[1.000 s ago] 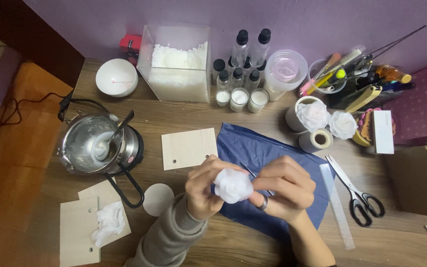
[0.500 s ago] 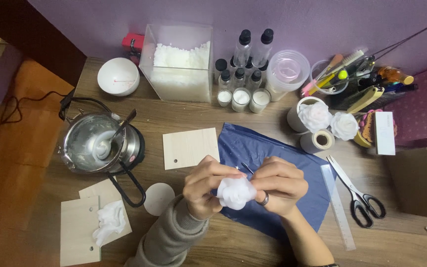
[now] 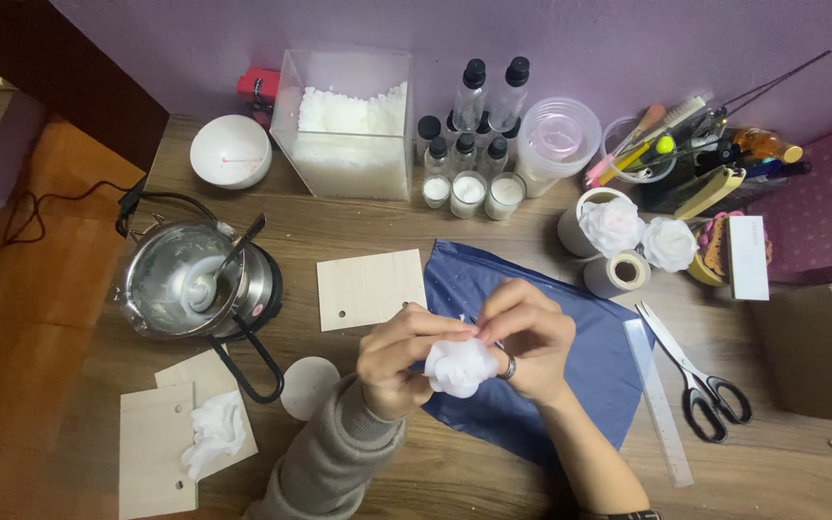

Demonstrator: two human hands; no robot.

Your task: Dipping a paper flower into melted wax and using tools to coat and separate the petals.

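Observation:
Both hands meet over a blue sheet [image 3: 570, 347] on the wooden table. My left hand [image 3: 397, 361] cups a white wax flower [image 3: 459, 368] from the left, thumb and fingers closed around its side. My right hand [image 3: 527, 337], a ring on one finger, pinches the top edge of the same flower with its fingertips. The flower sits between the two palms, its underside hidden.
A metal melting pot [image 3: 195, 279] with a spoon stands left. Behind are a clear wax-flake box [image 3: 349, 125], several bottles, small candles [image 3: 469, 193], a white bowl [image 3: 230, 151]. Two finished white flowers [image 3: 639, 231], tape roll, scissors [image 3: 700, 380], ruler [image 3: 657, 404], wooden boards [image 3: 370, 287] lie around.
The flower has shifted slightly in my hands. My right fingers have moved from its side to pinching its top edge, while the left hand keeps its grip.

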